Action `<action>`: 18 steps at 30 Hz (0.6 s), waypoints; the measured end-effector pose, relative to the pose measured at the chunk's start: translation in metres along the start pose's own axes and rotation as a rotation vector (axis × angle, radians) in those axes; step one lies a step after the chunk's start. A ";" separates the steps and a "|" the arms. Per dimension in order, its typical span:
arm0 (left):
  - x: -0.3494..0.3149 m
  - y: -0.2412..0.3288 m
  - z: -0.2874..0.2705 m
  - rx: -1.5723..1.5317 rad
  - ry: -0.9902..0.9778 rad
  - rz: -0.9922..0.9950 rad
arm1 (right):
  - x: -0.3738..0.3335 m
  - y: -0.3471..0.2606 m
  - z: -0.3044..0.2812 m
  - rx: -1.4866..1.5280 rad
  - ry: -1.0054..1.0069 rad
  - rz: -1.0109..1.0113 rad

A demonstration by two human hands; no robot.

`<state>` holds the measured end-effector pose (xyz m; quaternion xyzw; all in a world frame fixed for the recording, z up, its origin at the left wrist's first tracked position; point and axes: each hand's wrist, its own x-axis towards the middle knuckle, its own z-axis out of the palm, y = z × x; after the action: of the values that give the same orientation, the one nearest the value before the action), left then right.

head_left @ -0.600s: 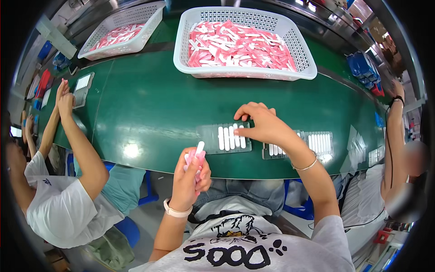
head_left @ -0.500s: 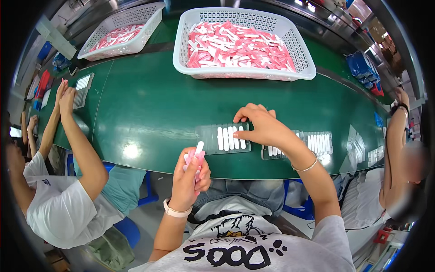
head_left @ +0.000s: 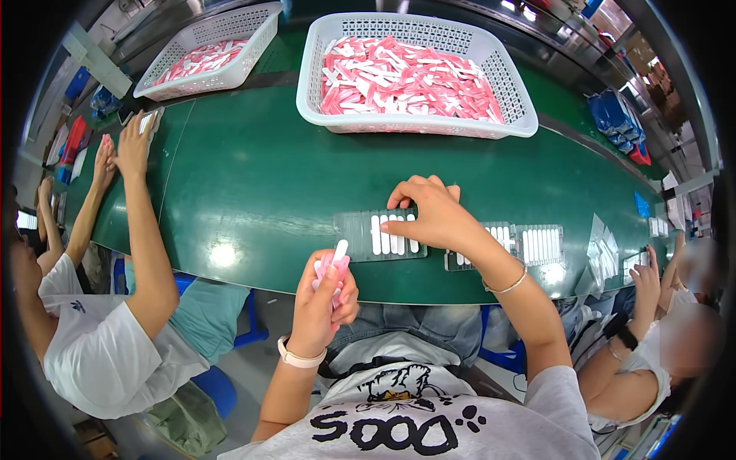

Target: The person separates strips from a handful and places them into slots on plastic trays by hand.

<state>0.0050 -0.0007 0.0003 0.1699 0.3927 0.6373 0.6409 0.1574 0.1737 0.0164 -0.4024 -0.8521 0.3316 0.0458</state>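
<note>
My left hand (head_left: pixel 310 310) is closed round a small bunch of pink-and-white plastic sticks (head_left: pixel 339 261), one white rounded end poking up beyond the fingers. To its right, a clear ribbed plastic tray (head_left: pixel 353 225) lies flat on the green table, with several white strips (head_left: pixel 376 236) side by side in its right part. Over that tray is my right hand (head_left: pixel 433 215), palm down. Its thumb tip rests at the strips and its index finger is near the tray's far edge, apart from the thumb. No loose stick shows in the right hand; the other fingers are curled.
A large white basket (head_left: pixel 414 126) heaped with pink-and-white sticks stands beyond my hands; a similar basket (head_left: pixel 218 83) is at far left. Filled clear trays (head_left: pixel 540 244) and clear plastic bags (head_left: pixel 602 253) lie to the right. Co-workers sit on both sides.
My right thumb has slid left across the white strips, the hand shifting slightly with it. My left hand keeps its bunch of sticks. Co-workers' arms on both sides have moved.
</note>
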 end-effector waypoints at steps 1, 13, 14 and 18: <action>0.000 0.000 0.001 0.003 -0.001 0.008 | 0.003 -0.004 -0.001 -0.016 -0.009 0.052; -0.001 0.002 -0.003 0.010 0.003 0.009 | -0.008 0.012 -0.009 0.105 -0.059 -0.049; -0.001 0.002 -0.003 0.017 -0.002 0.013 | -0.007 0.013 -0.010 0.104 -0.071 -0.039; -0.002 0.003 -0.003 0.024 -0.009 0.011 | 0.002 0.009 -0.017 0.074 -0.148 0.002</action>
<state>0.0010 -0.0028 0.0009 0.1825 0.3968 0.6354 0.6369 0.1677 0.1887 0.0235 -0.3758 -0.8397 0.3920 -0.0027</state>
